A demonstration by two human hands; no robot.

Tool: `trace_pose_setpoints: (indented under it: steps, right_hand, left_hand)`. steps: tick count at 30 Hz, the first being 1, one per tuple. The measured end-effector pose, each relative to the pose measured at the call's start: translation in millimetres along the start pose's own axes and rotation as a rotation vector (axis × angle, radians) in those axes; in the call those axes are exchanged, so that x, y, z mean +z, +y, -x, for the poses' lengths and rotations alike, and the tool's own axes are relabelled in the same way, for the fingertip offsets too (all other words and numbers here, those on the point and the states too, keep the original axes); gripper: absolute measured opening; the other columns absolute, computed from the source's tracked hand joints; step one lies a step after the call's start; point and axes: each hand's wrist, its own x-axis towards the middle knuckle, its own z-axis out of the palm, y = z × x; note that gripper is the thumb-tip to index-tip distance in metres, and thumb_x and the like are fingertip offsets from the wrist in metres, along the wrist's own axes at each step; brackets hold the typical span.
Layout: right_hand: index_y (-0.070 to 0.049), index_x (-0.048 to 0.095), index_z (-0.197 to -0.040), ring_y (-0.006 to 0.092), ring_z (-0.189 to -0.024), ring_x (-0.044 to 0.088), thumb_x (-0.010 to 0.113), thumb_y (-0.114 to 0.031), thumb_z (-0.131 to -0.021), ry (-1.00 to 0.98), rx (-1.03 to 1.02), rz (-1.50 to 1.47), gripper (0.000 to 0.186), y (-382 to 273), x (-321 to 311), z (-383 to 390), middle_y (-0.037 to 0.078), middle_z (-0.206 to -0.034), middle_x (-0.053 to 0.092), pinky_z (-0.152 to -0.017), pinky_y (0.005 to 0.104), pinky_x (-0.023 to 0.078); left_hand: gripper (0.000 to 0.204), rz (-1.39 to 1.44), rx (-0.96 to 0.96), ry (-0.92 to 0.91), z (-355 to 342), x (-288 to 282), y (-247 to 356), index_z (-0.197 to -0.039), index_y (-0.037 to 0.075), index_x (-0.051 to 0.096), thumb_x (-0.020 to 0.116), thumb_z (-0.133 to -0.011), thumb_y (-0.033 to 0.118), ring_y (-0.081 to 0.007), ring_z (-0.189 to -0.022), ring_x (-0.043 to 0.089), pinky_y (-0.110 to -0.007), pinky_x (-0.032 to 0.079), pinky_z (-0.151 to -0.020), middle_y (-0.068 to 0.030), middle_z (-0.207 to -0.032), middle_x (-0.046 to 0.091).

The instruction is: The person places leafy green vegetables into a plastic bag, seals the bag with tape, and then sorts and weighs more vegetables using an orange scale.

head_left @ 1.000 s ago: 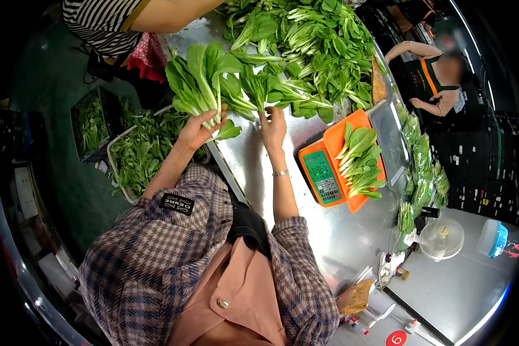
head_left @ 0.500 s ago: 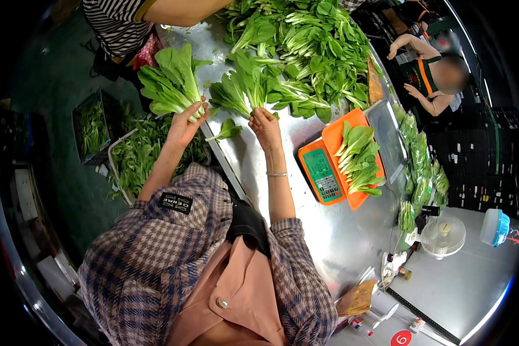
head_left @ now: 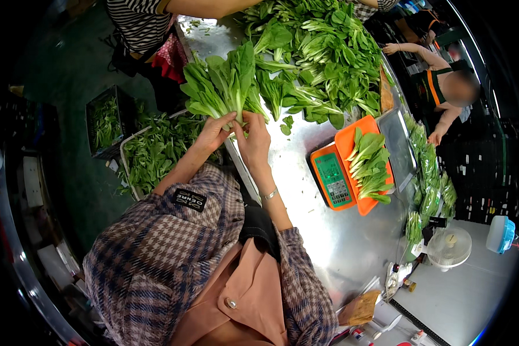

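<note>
Here, the left hand [head_left: 216, 132] grips a bunch of leafy greens [head_left: 229, 81] by its stem ends, the right hand's [head_left: 254, 141] fingers pinched there too, leaves pointing away from the worker [head_left: 155, 259] above the counter's [head_left: 328, 242] edge.

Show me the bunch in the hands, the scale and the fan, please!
Bunch [head_left: 232, 83]: head view, on its green leaves.
Scale [head_left: 330, 167]: head view, on its green display panel.
Fan [head_left: 449, 247]: head view, on its round guard.
</note>
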Motion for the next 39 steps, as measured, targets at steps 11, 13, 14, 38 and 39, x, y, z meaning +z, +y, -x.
trace_pose_setpoints:
  steps: [11, 13, 14, 38, 39]
  right_hand:
    - [0.003, 0.051, -0.091, 0.0132, -0.066, 0.055, 0.053, -0.008, -0.082, 0.096, 0.239, -0.689, 0.014, 26, 28, 5, 0.006, -0.077, 0.053, -0.059, 0.0235, 0.046]
    - [0.003, 0.049, -0.091, 0.0129, -0.066, 0.056, 0.051, -0.009, -0.084, 0.124, 0.315, -0.824, 0.014, 23, 34, 6, 0.007, -0.08, 0.053, -0.059, 0.0235, 0.047]
    - [0.003, 0.049, -0.091, 0.0129, -0.066, 0.056, 0.05, -0.01, -0.084, 0.145, 0.324, -0.863, 0.014, 26, 36, 6, 0.007, -0.08, 0.053, -0.058, 0.0237, 0.047]
    - [0.0, 0.052, -0.091, 0.0107, -0.062, 0.054, 0.062, -0.014, -0.077, -0.156, 0.252, -0.634, 0.023, 25, 10, -8, 0.005, -0.073, 0.056, -0.052, 0.0227, 0.043]
    - [0.0, 0.052, -0.092, 0.0104, -0.062, 0.053, 0.061, -0.013, -0.077, -0.141, 0.304, -0.771, 0.022, 34, 11, -8, 0.005, -0.075, 0.057, -0.053, 0.0223, 0.043]
  left_hand:
    - [0.024, -0.127, 0.06, 0.066, -2, 2, 2, -0.099, 0.003, 0.055, 0.061, -0.077, 0.012, -0.0128, -0.083, 0.054, -0.029, 0.047, -0.069, -0.0043, -0.093, 0.057]
    - [0.025, -0.13, 0.106, 0.078, -2, 5, 3, -0.099, 0.003, 0.054, 0.061, -0.076, 0.009, -0.0134, -0.082, 0.055, -0.028, 0.047, -0.067, -0.0046, -0.092, 0.057]
    - [0.025, -0.122, 0.122, 0.077, -2, 7, 2, -0.099, 0.003, 0.053, 0.061, -0.075, 0.007, -0.0137, -0.081, 0.055, -0.028, 0.047, -0.066, -0.0045, -0.091, 0.057]
    - [0.031, -0.203, 0.128, 0.004, 3, -1, 13, -0.104, 0.0, 0.05, 0.062, -0.075, 0.006, -0.0144, -0.085, 0.055, -0.027, 0.044, -0.071, -0.0062, -0.092, 0.057]
    - [0.031, -0.174, 0.137, -0.022, 4, 3, 11, -0.103, 0.0, 0.05, 0.061, -0.076, 0.006, -0.0143, -0.086, 0.055, -0.026, 0.044, -0.071, -0.0062, -0.092, 0.057]
